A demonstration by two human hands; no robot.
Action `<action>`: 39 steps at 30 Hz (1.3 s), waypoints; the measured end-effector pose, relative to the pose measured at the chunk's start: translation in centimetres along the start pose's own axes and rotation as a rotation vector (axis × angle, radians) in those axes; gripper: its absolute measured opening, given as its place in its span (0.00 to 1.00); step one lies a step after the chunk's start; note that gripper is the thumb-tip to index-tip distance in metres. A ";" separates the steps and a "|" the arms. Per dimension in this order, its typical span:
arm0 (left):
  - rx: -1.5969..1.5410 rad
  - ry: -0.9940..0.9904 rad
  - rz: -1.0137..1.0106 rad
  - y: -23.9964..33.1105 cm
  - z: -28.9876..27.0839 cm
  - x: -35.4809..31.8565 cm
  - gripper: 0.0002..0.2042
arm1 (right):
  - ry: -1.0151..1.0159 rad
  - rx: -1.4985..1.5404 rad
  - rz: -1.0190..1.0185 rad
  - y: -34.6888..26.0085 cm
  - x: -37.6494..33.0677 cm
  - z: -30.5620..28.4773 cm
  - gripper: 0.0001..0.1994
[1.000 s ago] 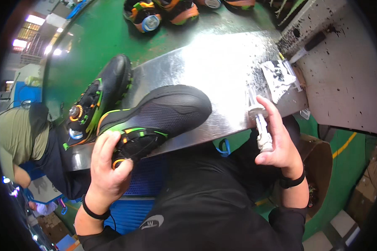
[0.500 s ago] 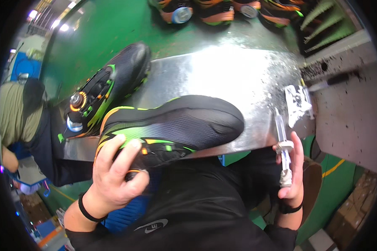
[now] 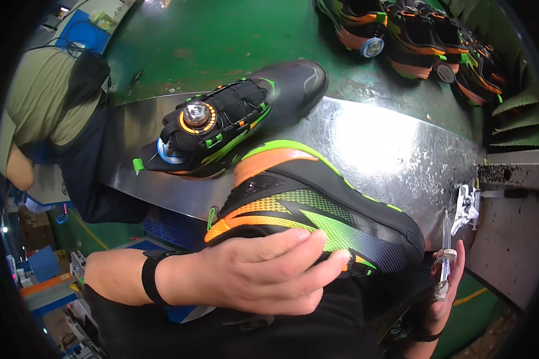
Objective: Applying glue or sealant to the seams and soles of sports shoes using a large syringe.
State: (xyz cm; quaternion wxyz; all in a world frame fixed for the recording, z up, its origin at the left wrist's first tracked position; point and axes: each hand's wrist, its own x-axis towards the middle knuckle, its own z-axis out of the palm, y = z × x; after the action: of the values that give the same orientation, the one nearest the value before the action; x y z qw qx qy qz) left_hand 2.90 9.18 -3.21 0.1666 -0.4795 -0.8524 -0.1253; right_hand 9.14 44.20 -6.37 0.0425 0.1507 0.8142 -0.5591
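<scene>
Lying on its side, a black shoe [image 3: 293, 200] with green and orange patches has its sole facing away from me and its toe to the right. My left hand [image 3: 269, 272] grips its upper from the near side, thumb side hidden. At the right, my right hand [image 3: 452, 293] is closed round a clear syringe [image 3: 445, 238] whose thin tip points away from me; whitish residue coats its flange and plunger end. Behind the held shoe stands its matching shoe [image 3: 269, 90], upright, with a round dial on the tongue.
Several similar shoes [image 3: 410, 39] stand at the far right of the green table [image 3: 221, 45]. A metal sheet [image 3: 365, 128] covers its near part. Beside the syringe lies a crumpled white wrapper [image 3: 464, 209]. Another person [image 3: 60, 102] is at the left.
The view has shifted, so the scene sits differently. My left hand has turned the shoe, so more of its side and orange heel shows. The syringe stays in my right hand.
</scene>
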 end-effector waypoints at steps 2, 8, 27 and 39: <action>-0.035 0.028 0.009 -0.1 0.3 -0.1 0.05 | -0.007 -0.049 0.009 -0.3 -0.1 0.2 0.70; -0.183 0.038 0.079 0.3 0.4 0.1 0.06 | -0.083 0.348 -0.039 0.2 0.7 -2.6 0.75; -0.040 -0.228 -0.012 -4.7 -4.3 6.2 0.13 | -0.270 0.041 -0.169 -1.0 4.2 -2.7 0.63; -0.376 -0.096 -0.187 -2.1 4.6 8.4 0.40 | -0.542 -0.782 -0.679 -2.6 6.0 -1.5 0.44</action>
State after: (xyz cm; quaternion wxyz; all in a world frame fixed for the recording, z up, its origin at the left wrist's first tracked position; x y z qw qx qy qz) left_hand -3.71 16.38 -4.07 0.0211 -0.4263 -0.8617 -0.2743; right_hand 2.83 45.96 -4.94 0.1203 -0.2942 0.9228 -0.2179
